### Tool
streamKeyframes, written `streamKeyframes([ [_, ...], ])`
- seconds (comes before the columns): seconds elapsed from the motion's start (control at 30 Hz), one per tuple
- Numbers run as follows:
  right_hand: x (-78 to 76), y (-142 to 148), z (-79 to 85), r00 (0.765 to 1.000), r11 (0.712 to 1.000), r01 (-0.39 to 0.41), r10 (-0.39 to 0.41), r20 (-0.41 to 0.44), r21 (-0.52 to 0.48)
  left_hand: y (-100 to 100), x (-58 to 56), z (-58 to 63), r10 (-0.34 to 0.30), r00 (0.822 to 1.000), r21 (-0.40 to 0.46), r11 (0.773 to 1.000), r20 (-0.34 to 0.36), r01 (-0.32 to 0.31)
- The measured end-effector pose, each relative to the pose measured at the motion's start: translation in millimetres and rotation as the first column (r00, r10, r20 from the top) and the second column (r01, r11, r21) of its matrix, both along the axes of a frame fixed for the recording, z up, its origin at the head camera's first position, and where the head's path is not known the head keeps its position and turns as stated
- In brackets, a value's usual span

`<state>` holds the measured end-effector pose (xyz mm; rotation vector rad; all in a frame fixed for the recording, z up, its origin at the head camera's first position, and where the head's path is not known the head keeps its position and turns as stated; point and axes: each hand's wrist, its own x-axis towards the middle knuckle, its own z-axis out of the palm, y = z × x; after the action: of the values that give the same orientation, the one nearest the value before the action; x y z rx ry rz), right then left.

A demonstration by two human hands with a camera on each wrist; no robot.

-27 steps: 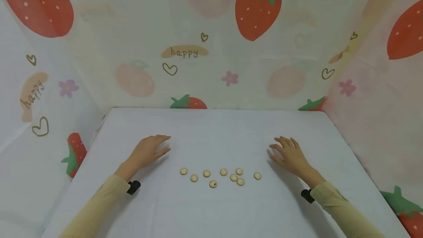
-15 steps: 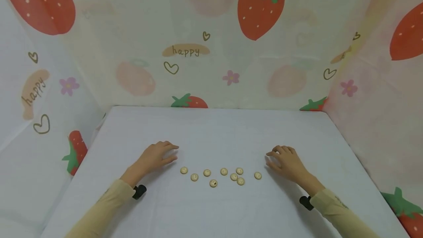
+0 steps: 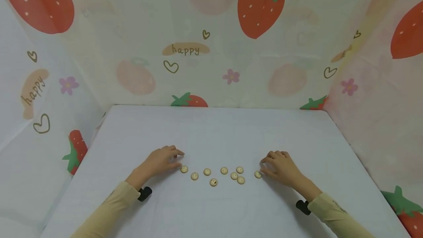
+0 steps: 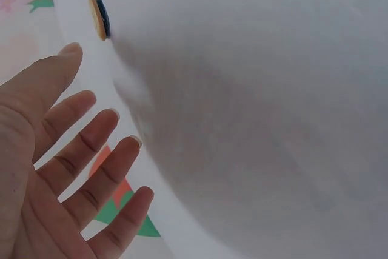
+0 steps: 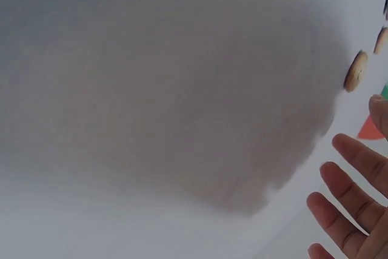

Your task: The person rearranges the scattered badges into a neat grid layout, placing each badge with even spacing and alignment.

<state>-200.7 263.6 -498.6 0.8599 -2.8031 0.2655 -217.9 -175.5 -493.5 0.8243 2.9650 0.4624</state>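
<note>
Several small round wooden discs with dark markings lie on the white table. My left hand (image 3: 160, 161) is held over the cloth, fingers apart and relaxed, its thumb close to the leftmost disc (image 3: 184, 169). In the left wrist view that disc (image 4: 98, 17) shows a pale wooden layer and a dark one, just beyond the thumb tip. My right hand (image 3: 281, 168) hovers with loosely bent fingers, the thumb by the rightmost disc (image 3: 258, 174). The right wrist view shows this disc (image 5: 356, 71) apart from the fingers. Neither hand holds anything.
Between the hands lie more discs, among them one with a dark spot (image 3: 213, 182) and a close cluster that includes a disc (image 3: 234, 176). A white cloth (image 3: 211, 131) covers the table. Strawberry-printed curtains (image 3: 142, 21) stand behind and at both sides.
Both hands have moved nearer to me and inward, down towards the outer discs. The discs have stayed in place.
</note>
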Motion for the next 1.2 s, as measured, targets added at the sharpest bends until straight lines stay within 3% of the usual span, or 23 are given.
streamKeyframes([
  [0.13,3.2,-3.1,-0.4,1.000,1.000,-0.010,0.010,0.007,-0.007,1.7,2.5,-0.8,-0.005,1.000,-0.010,1.000,0.019,0.005],
  [0.47,8.0,-9.1,-2.3,1.000,1.000,-0.011,0.012,0.028,-0.013,1.6,4.3,-4.3,-0.024,0.999,0.000,1.000,-0.021,0.024],
  [0.73,7.7,-12.9,-3.4,0.999,1.000,-0.025,0.025,0.026,-0.013,4.0,4.1,-6.1,-0.025,1.000,-0.016,1.000,-0.003,0.025],
  [1.2,9.8,-18.3,-2.4,0.999,0.999,-0.033,0.034,0.017,-0.009,9.0,6.5,-3.5,-0.085,0.995,0.025,0.996,0.055,0.084],
])
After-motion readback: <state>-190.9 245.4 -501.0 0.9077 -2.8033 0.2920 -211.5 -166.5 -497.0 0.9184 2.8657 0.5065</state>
